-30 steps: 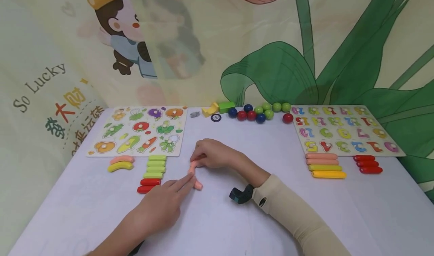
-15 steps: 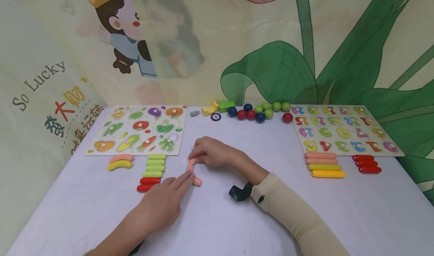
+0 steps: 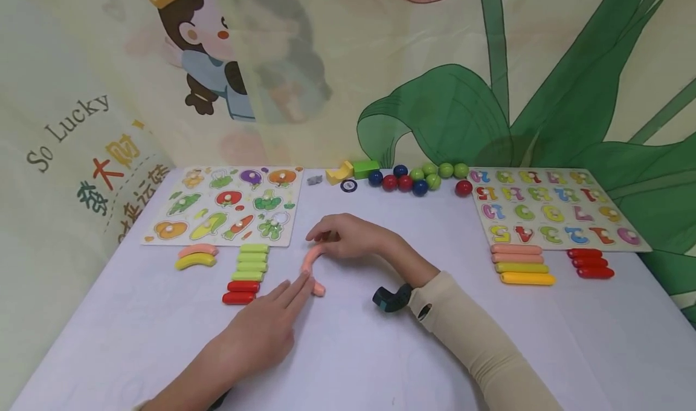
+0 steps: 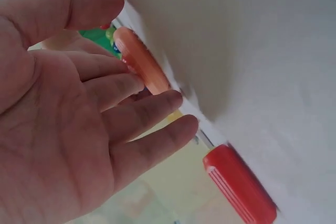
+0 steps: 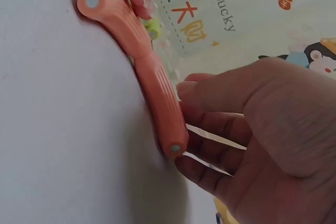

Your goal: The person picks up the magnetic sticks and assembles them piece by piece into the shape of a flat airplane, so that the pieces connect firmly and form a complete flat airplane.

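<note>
Two curved pink sticks lie end to end on the white tabletop in the head view, the far stick (image 3: 310, 257) and the near stick (image 3: 319, 289). My left hand (image 3: 261, 323) reaches in with straight fingers, their tips resting on the sticks around where they meet. My right hand (image 3: 350, 236) is at the far stick's upper end, fingers loosely bent and parted from it. In the right wrist view the thumb (image 5: 210, 90) is right beside the ribbed far stick (image 5: 163, 103), with the other fingers behind its end. The left wrist view shows the left palm (image 4: 52, 129) with fingers extended.
Left of the hands lie light green sticks (image 3: 251, 266), red sticks (image 3: 239, 298) and a yellow curved stick (image 3: 195, 261). A vegetable puzzle board (image 3: 296, 208) and a number board (image 3: 478, 217) stand behind. Coloured balls (image 3: 420, 187) line the back; more sticks (image 3: 527, 278) lie right.
The right hand's fingers have loosened from the far pink stick and lifted off slightly, showing more of its curved end. The left hand stays on the sticks.
</note>
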The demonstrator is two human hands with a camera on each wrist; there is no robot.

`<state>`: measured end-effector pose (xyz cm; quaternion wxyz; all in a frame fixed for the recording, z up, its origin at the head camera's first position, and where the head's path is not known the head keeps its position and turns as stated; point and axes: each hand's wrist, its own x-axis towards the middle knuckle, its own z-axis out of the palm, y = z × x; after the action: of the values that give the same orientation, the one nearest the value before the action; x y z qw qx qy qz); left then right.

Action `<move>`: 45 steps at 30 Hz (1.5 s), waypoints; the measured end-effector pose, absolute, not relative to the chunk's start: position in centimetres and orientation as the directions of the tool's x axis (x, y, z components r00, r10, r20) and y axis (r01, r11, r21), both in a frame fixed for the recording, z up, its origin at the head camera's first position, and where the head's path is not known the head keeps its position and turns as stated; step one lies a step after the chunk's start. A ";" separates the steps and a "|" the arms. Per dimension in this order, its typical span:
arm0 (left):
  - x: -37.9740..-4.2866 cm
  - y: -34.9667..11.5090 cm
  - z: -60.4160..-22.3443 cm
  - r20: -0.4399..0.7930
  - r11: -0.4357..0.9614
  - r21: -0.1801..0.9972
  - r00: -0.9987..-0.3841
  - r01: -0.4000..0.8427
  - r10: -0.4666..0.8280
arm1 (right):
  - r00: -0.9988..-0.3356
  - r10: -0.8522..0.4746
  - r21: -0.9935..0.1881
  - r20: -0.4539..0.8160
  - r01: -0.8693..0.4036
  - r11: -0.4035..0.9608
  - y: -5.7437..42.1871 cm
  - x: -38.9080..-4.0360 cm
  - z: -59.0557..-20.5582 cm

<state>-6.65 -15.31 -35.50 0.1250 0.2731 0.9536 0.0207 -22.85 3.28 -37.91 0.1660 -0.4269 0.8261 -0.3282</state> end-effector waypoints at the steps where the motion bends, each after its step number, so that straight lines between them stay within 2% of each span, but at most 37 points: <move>1: -6.6 -15.4 -35.5 -0.222 0.846 0.118 -0.817 0.519 0.532 | -0.579 -0.815 -0.687 0.016 -0.599 0.412 3.2 -22.9 -37.9; 6: -6.0 -15.7 -35.6 -0.247 0.829 0.156 -0.791 0.537 0.559 | -0.554 -0.830 -0.669 0.057 -0.638 0.381 1.9 -22.6 -37.7; 14: -5.3 -15.9 -35.6 -0.330 0.817 0.190 -0.749 0.544 0.575 | -0.447 -0.894 -0.527 0.025 -0.766 0.368 -2.3 -22.3 -36.1; 18: -5.2 -15.9 -35.6 -0.348 0.804 0.185 -0.728 0.565 0.591 | -0.442 -0.897 -0.415 -0.003 -0.815 0.404 -4.4 -22.6 -35.7; 24: -5.4 -16.2 -35.7 -0.325 0.806 0.187 -0.739 0.561 0.590 | -0.460 -0.879 -0.263 -0.127 -0.839 0.477 -6.7 -23.1 -35.8; 30: -5.6 -16.7 -35.8 -0.260 0.818 0.212 -0.776 0.534 0.574 | -0.484 -0.871 -0.279 -0.081 -0.828 0.486 -7.1 -23.3 -36.2; 36: -6.1 -16.3 -35.5 -0.226 0.815 0.198 -0.784 0.544 0.578 | -0.531 -0.846 -0.341 -0.058 -0.785 0.516 -6.3 -22.9 -36.5; 39: -6.3 -16.2 -35.5 -0.239 0.819 0.185 -0.784 0.543 0.573 | -0.489 -0.869 -0.344 -0.081 -0.804 0.485 -6.4 -22.8 -36.5; 43: -6.5 -16.1 -35.7 -0.250 0.820 0.179 -0.781 0.543 0.572 | -0.405 -0.907 -0.284 -0.118 -0.861 0.422 -6.7 -22.6 -36.5; 45: -6.6 -16.1 -35.8 -0.252 0.819 0.179 -0.779 0.546 0.574 | -0.401 -0.908 -0.268 -0.119 -0.868 0.418 -6.7 -22.6 -36.5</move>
<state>-6.56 -16.06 -35.75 0.1487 0.2973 0.9419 0.0481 -22.56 -6.67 -36.53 0.1240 -0.5331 0.8329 -0.0818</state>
